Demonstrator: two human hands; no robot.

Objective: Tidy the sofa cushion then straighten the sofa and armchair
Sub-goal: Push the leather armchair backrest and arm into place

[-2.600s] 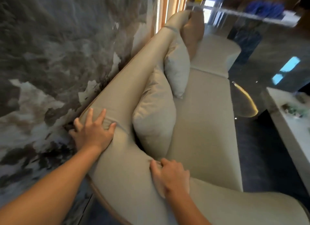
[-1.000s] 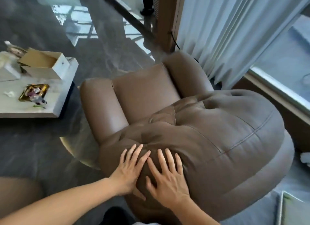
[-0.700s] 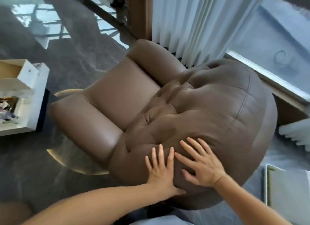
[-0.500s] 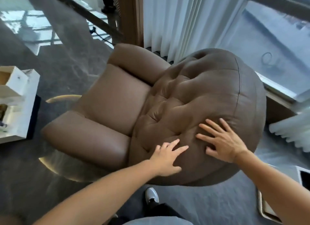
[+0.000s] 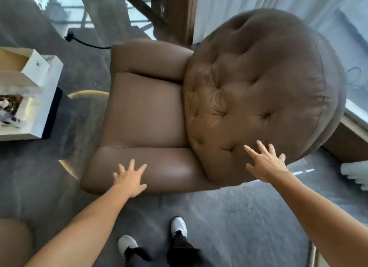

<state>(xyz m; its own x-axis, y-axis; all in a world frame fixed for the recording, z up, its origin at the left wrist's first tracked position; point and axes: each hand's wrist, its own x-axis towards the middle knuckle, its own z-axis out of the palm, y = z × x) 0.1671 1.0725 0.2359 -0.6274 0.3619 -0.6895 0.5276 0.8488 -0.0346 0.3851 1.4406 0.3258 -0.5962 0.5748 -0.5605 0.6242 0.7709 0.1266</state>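
Observation:
A brown leather armchair (image 5: 145, 111) with a round tufted backrest (image 5: 258, 91) fills the middle of the view, its seat facing left. My left hand (image 5: 129, 179) lies flat with spread fingers on the near armrest (image 5: 171, 169). My right hand (image 5: 264, 163) rests open, fingers apart, against the lower edge of the backrest. Neither hand holds anything. The sofa and its cushions are out of sight.
A white low table (image 5: 29, 91) with an open box and small items stands at the left. A black cable (image 5: 87, 43) runs over the grey floor beyond the chair. White curtains (image 5: 219, 9) and a window sill (image 5: 354, 123) are at the right. My feet (image 5: 151, 238) stand just before the chair.
The armchair has turned so its seat faces left. My left hand slid from the backrest onto the near armrest; my right hand stayed on the backrest's edge.

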